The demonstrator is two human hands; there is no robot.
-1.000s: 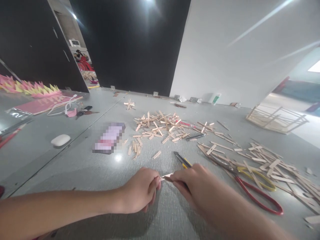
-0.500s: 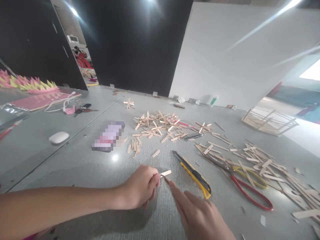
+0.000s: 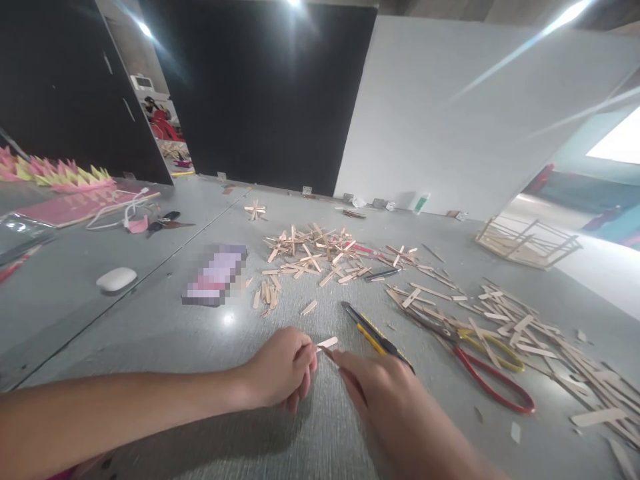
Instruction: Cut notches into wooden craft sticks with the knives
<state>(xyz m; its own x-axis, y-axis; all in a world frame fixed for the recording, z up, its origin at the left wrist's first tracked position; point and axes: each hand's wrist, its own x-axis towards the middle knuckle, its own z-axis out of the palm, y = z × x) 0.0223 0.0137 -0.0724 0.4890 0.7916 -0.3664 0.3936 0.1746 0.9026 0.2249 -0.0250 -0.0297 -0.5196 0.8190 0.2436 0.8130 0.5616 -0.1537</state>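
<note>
My left hand (image 3: pixel 286 368) is closed around a short pale craft stick (image 3: pixel 329 343), whose rounded end sticks out past the thumb. My right hand (image 3: pixel 376 387) pinches a thin brownish piece (image 3: pixel 327 353); its tip meets the stick beside my left fingertips, and its kind is too small to tell. Just beyond the right hand lies a yellow and black utility knife (image 3: pixel 373 335), its handle end partly covered by that hand. A single stick piece (image 3: pixel 309 307) rests on the grey table (image 3: pixel 200 427) ahead of the left hand.
Star-shaped glued sticks and loose pieces (image 3: pixel 313 253) form a pile ahead. To the right are scissors (image 3: pixel 465 353) with red and yellow handles, many scattered sticks (image 3: pixel 530 340) and a stick frame (image 3: pixel 530 243). A phone (image 3: pixel 215 275) and white case (image 3: pixel 117 279) lie left.
The right hand has shifted up and slightly left over the knife's handle end, and the brownish piece now crosses the stick. The left hand stays closed in nearly the same place.
</note>
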